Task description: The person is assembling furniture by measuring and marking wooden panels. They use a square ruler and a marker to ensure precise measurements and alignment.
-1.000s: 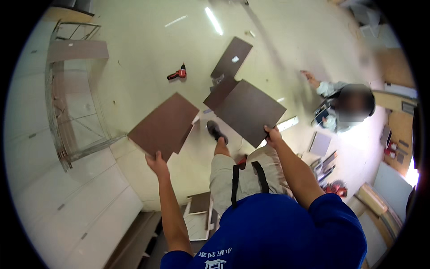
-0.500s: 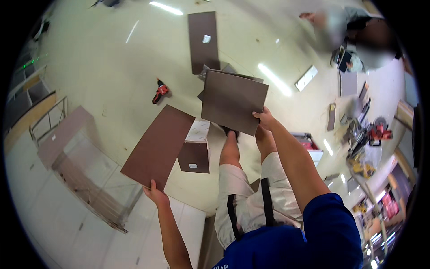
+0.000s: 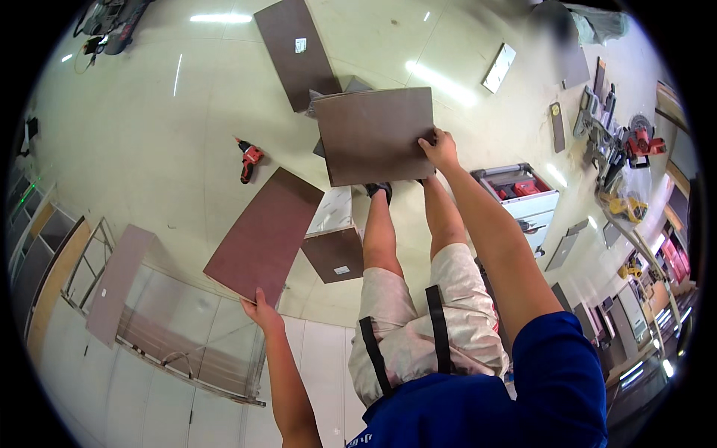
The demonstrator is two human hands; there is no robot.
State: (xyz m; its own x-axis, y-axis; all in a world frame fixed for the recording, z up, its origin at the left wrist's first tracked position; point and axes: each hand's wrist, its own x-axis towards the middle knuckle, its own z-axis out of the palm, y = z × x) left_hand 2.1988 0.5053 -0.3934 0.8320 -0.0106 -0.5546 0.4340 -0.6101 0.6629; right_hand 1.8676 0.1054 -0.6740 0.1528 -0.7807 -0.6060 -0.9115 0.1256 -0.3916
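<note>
My left hand (image 3: 263, 311) grips the lower edge of a reddish-brown rectangular board (image 3: 265, 235), thumb on its face and fingers underneath. A squarer dark brown board (image 3: 375, 138) is held by my right hand (image 3: 441, 149) at its right edge, thumb on top. The two boards are apart, tilted above the floor. Below them a brown box-like piece (image 3: 334, 254) with a white label stands by my feet, partly covered by the left board. Behind the right board, a long brown panel (image 3: 297, 54) with a white label lies on the floor beside some grey pieces, mostly hidden.
A red and black cordless drill (image 3: 249, 160) lies on the floor, left of the boards. At right stand an open toolbox (image 3: 515, 187) and a red saw (image 3: 644, 143). White cabinets (image 3: 149, 381) with a metal frame fill the lower left. A pale strip (image 3: 499, 67) lies farther off.
The view has turned and shifted. The right board has swung more level, and the left board stays in my left hand. The person at the upper right has mostly left the view.
</note>
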